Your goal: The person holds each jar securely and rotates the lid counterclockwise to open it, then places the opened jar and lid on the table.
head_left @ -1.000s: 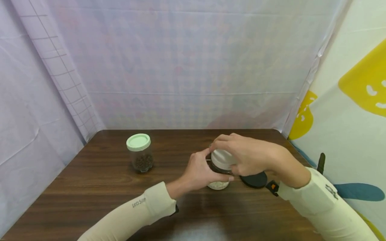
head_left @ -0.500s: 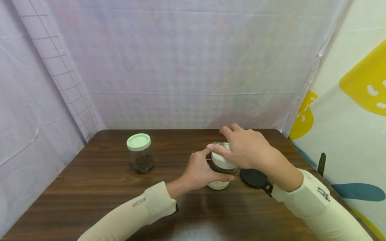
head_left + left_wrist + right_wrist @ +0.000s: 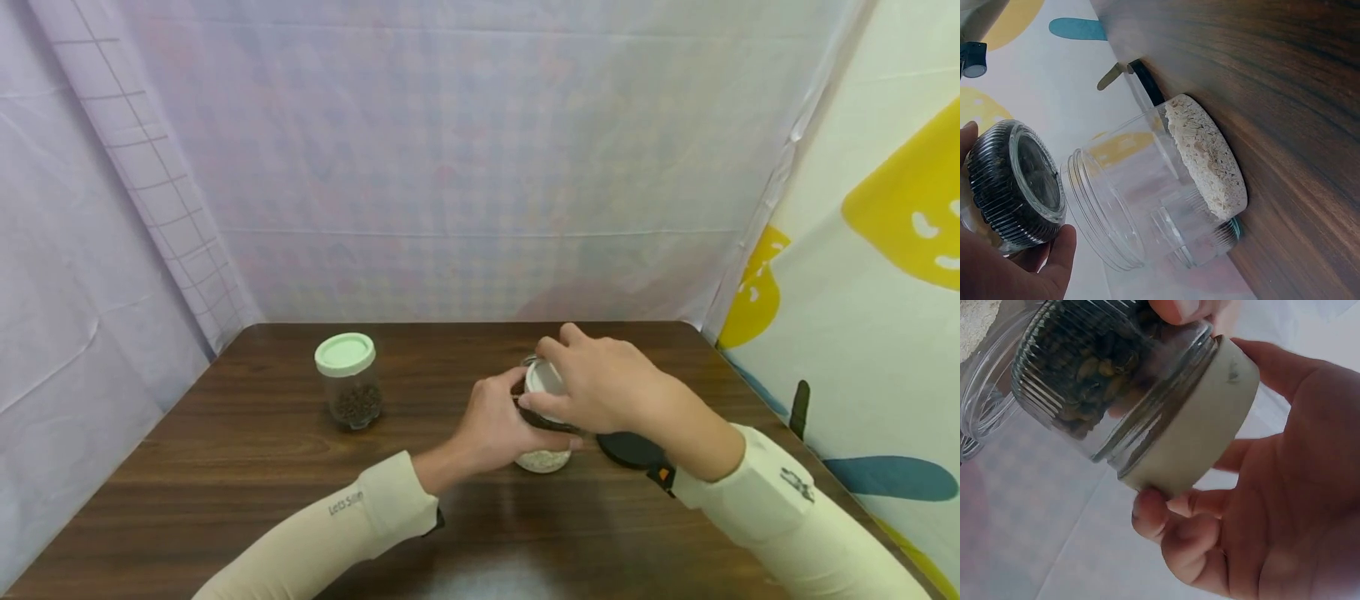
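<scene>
My left hand [image 3: 491, 427] grips a small ribbed glass jar [image 3: 1085, 381] holding dark, seed-like bits. It is tilted, with its cream-white screw lid [image 3: 1200, 419] toward my right hand [image 3: 611, 385]. The right thumb and fingers pinch that lid at opposite sides of its rim. Under the small jar, a wide clear jar [image 3: 1147, 169] stands upright on the table, lidless, with pale flakes in its bottom. In the left wrist view the small jar's base overlaps the wide jar's threaded mouth. From the head, both hands hide most of the two jars.
At the left of the brown wooden table [image 3: 262, 467] stands a jar [image 3: 352, 396] with a mint-green lid and dark brown contents. A black disc [image 3: 628, 450] lies beside the wide jar, partly under my right forearm. Another ribbed clear container [image 3: 1229, 234] shows behind the wide jar.
My right hand was round the lid, then loosened and turned over it with fingers lifted, and now holds its rim again. The left hand and the small jar have hardly moved.
</scene>
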The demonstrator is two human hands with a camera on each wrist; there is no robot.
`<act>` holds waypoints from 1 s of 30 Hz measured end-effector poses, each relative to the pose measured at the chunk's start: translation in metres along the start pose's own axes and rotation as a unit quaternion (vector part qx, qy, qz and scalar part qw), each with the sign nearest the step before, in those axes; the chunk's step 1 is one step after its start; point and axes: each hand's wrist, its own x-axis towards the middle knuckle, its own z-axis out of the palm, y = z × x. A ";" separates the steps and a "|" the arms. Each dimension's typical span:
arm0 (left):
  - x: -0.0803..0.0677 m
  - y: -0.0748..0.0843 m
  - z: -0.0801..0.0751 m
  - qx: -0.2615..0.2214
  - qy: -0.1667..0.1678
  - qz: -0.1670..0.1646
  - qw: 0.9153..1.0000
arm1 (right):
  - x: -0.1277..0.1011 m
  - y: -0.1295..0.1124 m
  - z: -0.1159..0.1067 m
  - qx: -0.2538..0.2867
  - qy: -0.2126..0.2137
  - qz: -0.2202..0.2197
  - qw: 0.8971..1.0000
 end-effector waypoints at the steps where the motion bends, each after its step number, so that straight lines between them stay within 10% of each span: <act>1: 0.000 0.000 -0.001 -0.002 0.000 0.000 1.000 | 0.000 0.001 -0.001 0.005 -0.003 -0.007 1.000; 16: -0.002 0.002 -0.003 -0.026 0.003 -0.017 1.000 | -0.006 0.011 -0.016 0.060 -0.076 -0.132 0.987; 30: -0.002 0.001 -0.003 -0.029 0.003 -0.018 0.999 | -0.011 0.020 -0.028 0.062 0.004 -0.150 0.987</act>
